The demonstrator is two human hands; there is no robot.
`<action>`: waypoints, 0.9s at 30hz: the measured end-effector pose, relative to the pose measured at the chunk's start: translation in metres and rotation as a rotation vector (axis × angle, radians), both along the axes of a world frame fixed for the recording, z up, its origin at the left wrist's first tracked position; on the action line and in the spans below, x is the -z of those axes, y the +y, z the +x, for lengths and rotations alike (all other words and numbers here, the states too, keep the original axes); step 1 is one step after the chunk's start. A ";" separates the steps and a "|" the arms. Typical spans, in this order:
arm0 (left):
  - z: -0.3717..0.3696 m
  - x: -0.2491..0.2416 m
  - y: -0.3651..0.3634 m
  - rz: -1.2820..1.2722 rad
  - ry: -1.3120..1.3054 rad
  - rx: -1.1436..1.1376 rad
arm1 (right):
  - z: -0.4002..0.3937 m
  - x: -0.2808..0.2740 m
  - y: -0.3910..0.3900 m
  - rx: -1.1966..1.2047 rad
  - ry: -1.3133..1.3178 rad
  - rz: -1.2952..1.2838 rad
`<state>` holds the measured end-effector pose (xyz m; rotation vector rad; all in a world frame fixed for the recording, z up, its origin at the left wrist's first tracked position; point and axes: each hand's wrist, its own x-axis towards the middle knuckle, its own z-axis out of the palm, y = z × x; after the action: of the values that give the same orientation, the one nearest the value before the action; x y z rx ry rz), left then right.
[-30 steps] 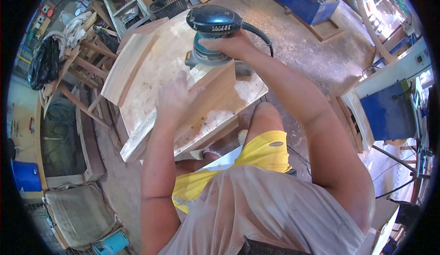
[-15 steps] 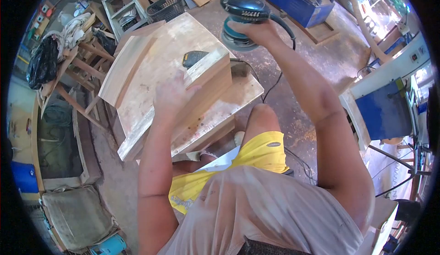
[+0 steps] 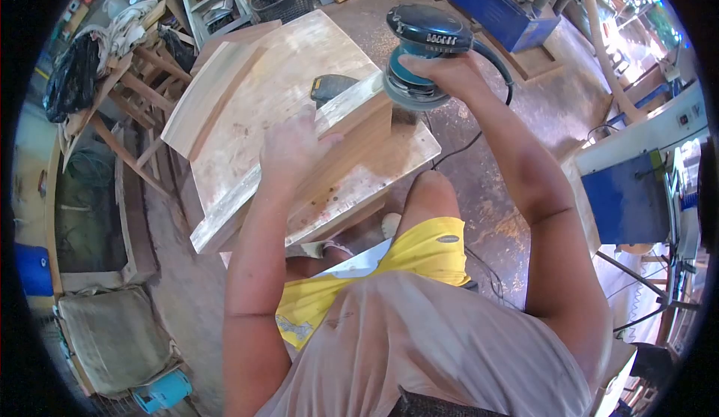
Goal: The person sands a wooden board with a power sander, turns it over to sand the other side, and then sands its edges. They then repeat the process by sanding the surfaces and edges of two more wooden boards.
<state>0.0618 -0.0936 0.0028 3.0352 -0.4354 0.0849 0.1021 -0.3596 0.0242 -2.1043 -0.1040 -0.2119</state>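
My right hand (image 3: 453,72) is wrapped round the body of a teal and black sander (image 3: 423,53), its round pad beside the right end of a wooden board. That board (image 3: 348,136) stands on edge across a pale wooden worktop (image 3: 258,98). Over the board's top edge lies my left hand (image 3: 293,146), fingers on the far side and thumb on the near face, gripping it. Just behind the board, a black and yellow tool (image 3: 333,87) rests on the worktop, partly hidden. Curved wooden pieces (image 3: 217,102) lie at the worktop's left side.
A cord (image 3: 468,146) hangs from the sander toward the floor. Blue machine base (image 3: 502,12) at the upper right; black basket (image 3: 283,1) behind the worktop. A wooden rack (image 3: 138,91) with cloths and a black bag stands at left. Blue panel (image 3: 625,196) at right.
The sander in my right hand has moved right and slightly down in view. My left hand stays on the board; the whole view has shifted slightly.
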 end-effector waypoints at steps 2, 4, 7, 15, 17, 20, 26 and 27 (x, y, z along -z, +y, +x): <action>-0.002 -0.001 -0.002 -0.013 0.000 -0.002 | -0.001 0.008 0.004 0.026 0.021 0.061; -0.002 -0.003 -0.002 0.001 0.007 0.003 | -0.001 0.005 0.011 0.005 0.053 0.038; -0.004 -0.010 -0.003 0.010 0.055 -0.015 | -0.004 0.000 0.009 -0.005 0.082 -0.006; -0.001 -0.001 0.000 -0.020 0.024 -0.009 | -0.001 -0.003 0.011 -0.031 0.031 0.014; 0.002 -0.001 0.004 -0.002 0.044 -0.006 | 0.000 -0.007 0.008 -0.058 0.031 -0.082; -0.002 0.002 0.005 -0.038 0.012 0.029 | 0.003 -0.007 0.002 -0.101 0.079 -0.024; 0.001 -0.001 0.002 -0.013 0.045 -0.004 | 0.008 0.002 0.026 -0.118 0.087 0.046; 0.001 -0.001 0.003 -0.018 0.036 0.015 | 0.012 0.006 0.025 -0.103 0.051 0.024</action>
<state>0.0624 -0.0905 0.0038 3.0099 -0.4522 0.0328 0.1138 -0.3344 0.0183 -2.0723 -0.1777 -0.0971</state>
